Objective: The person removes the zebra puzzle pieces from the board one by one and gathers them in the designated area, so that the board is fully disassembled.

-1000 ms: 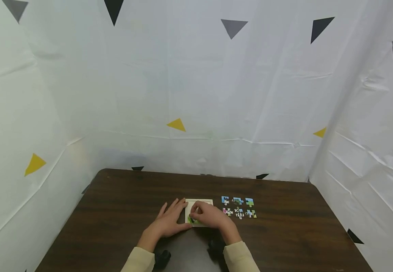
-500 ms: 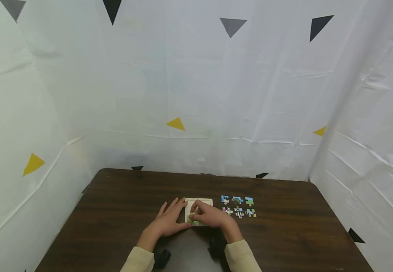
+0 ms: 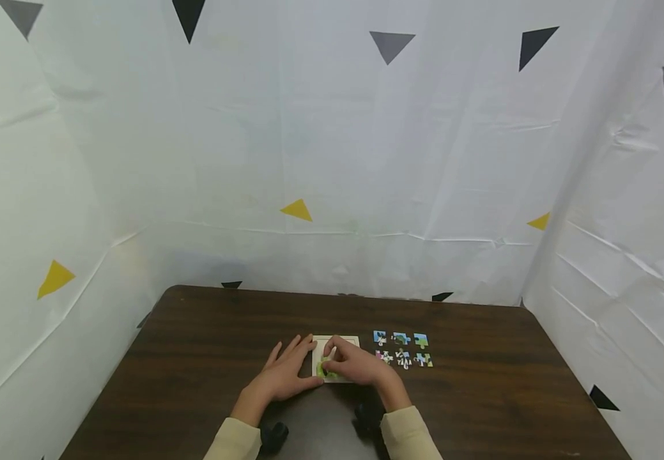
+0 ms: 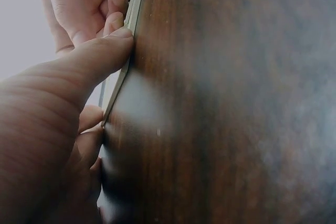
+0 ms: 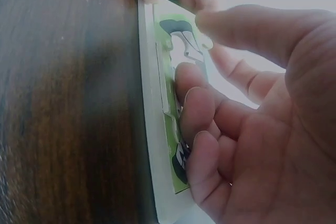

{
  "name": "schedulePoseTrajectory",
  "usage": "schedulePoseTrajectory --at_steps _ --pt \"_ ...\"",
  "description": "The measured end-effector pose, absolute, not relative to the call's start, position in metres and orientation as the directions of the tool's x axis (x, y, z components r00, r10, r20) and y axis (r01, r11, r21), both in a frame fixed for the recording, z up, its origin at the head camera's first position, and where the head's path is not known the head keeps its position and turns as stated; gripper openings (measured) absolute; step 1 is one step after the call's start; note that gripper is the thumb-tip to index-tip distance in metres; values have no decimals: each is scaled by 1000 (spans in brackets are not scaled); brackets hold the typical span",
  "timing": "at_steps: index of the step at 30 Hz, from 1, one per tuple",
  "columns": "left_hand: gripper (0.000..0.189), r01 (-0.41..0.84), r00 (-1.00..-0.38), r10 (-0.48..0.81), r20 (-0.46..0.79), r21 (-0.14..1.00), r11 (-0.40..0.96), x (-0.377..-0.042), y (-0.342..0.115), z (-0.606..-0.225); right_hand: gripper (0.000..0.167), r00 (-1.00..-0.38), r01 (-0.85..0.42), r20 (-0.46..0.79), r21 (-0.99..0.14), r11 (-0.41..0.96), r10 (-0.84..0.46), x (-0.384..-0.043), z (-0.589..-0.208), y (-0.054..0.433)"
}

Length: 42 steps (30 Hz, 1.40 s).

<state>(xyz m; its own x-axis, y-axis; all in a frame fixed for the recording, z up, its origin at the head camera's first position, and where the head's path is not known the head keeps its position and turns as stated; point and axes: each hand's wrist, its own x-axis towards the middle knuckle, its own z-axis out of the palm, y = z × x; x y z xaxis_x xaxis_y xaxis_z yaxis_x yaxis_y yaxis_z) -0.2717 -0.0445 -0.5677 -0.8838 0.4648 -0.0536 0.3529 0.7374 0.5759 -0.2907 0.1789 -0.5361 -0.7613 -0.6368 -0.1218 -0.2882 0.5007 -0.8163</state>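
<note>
A pale puzzle tray [image 3: 343,338] lies on the table in front of me, with green picture pieces along its near side. My left hand [image 3: 282,377] rests with spread fingers against its left side, and the thumb touches the near edge. Over the tray, my right hand [image 3: 360,365] pinches a green puzzle piece [image 5: 181,45] between thumb and index finger. That piece sits low on the tray, partly hidden by the fingers in the right wrist view. The other right fingers curl above the picture pieces next to it.
Several loose puzzle pieces [image 3: 403,359] lie in two rows right of the tray. The dark wooden table [image 3: 493,377] reaches back to a white curtain [image 3: 332,140] with coloured triangles. Black devices sit under both wrists.
My right fingertips have shifted very slightly over the tray, uncovering a bit more green picture. The left hand and the loose pieces stay where they were.
</note>
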Motion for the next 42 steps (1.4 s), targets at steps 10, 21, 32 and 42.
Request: schedulePoseTrajectory --at_steps 10,21,32,42 --pt "84 362 -881 472 -47 576 733 -273 -46 -572 14 -780 -295 -70 -835 464 -622 -289 -535 179" --pt "85 364 -880 474 -42 581 728 -281 -39 -570 13 -789 -323 -12 -843 431 -614 -290 -519 190" --pt "87 373 -885 465 -2 595 712 -288 -34 -581 12 -838 -296 6 -845 445 -546 -277 -512 233" --pt "89 375 -883 470 -7 592 713 -287 -31 -579 12 -812 -217 -130 -837 502 -569 -268 -520 275"
